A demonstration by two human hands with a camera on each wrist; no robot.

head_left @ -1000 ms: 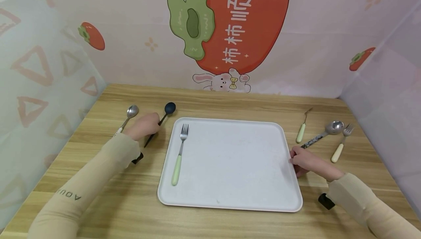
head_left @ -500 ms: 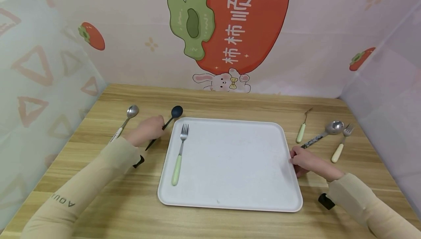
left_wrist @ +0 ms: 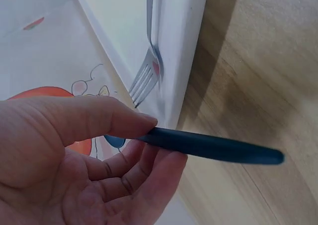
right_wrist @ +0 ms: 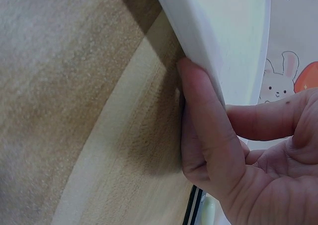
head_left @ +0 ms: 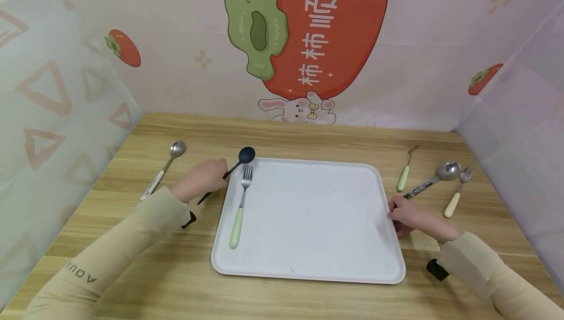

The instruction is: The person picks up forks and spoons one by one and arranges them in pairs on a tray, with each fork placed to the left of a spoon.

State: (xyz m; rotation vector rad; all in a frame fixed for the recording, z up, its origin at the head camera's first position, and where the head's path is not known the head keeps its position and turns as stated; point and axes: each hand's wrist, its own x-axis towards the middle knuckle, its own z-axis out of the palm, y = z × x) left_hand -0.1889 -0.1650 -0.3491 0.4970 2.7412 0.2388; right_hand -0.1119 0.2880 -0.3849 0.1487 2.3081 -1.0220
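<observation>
My left hand (head_left: 203,179) pinches a black spoon (head_left: 246,155) by its handle between thumb and fingers. The spoon's bowl is over the far left corner of the white tray (head_left: 317,222), and its handle end (left_wrist: 223,148) points back past the hand. In the tray, along its left side, lies a fork (head_left: 237,227) with a light green handle, tines to the back. At the tray's right edge my right hand (head_left: 411,215) grips the rim; the right wrist view shows the thumb (right_wrist: 266,120) at the rim and fingers along the outer wall.
Left of the tray lies a metal spoon (head_left: 177,149) with a white handle. On the right are a small green-handled utensil (head_left: 403,178), a spoon with a patterned handle (head_left: 448,171) and a cream-handled fork (head_left: 452,204). A printed backdrop (head_left: 418,90) stands behind the wooden table (head_left: 304,303).
My left hand has moved right and slightly nearer with the black spoon, bringing its bowl from left of the tray to the tray's far left corner. The right hand has stayed put.
</observation>
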